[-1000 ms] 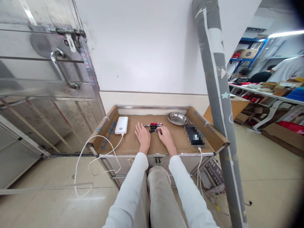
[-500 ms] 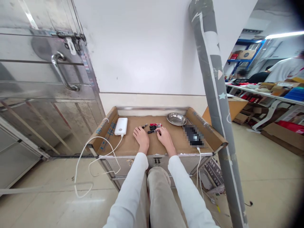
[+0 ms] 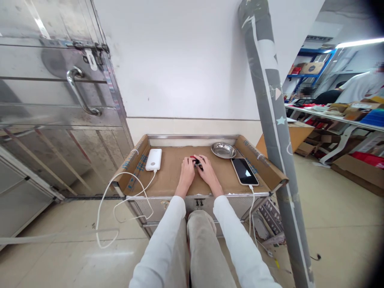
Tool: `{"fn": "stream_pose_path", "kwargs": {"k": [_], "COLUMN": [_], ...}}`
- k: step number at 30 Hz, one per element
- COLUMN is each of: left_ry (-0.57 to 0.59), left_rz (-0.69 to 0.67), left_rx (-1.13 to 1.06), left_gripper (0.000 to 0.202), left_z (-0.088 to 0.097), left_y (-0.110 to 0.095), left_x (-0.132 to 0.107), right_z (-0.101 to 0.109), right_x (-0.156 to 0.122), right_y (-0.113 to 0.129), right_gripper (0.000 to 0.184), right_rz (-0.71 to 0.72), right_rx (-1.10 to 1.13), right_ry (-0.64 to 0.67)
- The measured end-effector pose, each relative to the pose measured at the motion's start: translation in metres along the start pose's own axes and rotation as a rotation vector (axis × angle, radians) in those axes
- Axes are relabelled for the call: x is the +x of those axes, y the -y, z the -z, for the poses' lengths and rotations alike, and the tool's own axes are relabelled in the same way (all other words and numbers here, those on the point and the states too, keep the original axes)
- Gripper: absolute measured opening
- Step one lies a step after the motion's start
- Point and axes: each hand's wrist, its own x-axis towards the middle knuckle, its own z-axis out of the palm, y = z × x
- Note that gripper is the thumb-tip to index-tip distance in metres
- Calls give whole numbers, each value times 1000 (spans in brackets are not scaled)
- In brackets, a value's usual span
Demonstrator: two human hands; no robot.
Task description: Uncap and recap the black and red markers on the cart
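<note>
My left hand point(image 3: 186, 173) and my right hand point(image 3: 207, 173) meet over the middle of the cardboard-covered bench top. Between them is a small cluster of short black and red pen-like sticks point(image 3: 196, 162), largely hidden by my fingers. Both hands have their fingers curled in and pressed against the cluster from either side. A bit of red shows at the far edge, with dark bodies nearer to me. How many sticks each hand grips cannot be seen.
A white power bank point(image 3: 154, 159) with a cable lies left of my hands. On the right are a round steel dish point(image 3: 223, 150) and a cabled phone point(image 3: 245, 172). A thick grey wrapped roll point(image 3: 274, 100) leans beside the bench. Raised cardboard sides point(image 3: 261, 162) border the top.
My left hand has moved right to meet my right hand at the sticks. The loose black stick by my left fingers no longer shows apart, and the cluster is now mostly covered.
</note>
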Motion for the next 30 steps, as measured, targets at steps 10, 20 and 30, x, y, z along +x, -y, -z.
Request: {"fn": "stream_pose_path", "kwargs": {"k": [10, 20, 30], "left_ry": [-130, -310, -346], "left_rz": [-21, 130, 195], "left_rx": [-461, -514, -506], "left_gripper": [25, 30, 31], "left_z": [4, 14, 14], "left_y": [-1, -2, 1], "left_x": [2, 2, 2], "right_z": [-7, -7, -4], "right_x": [-1, 1, 0], "right_y": [-13, -12, -8], "right_gripper": [35, 37, 29], "right_rz": [-49, -133, -143], "right_rx": [162, 259, 217], "right_ry": [-53, -54, -71]}}
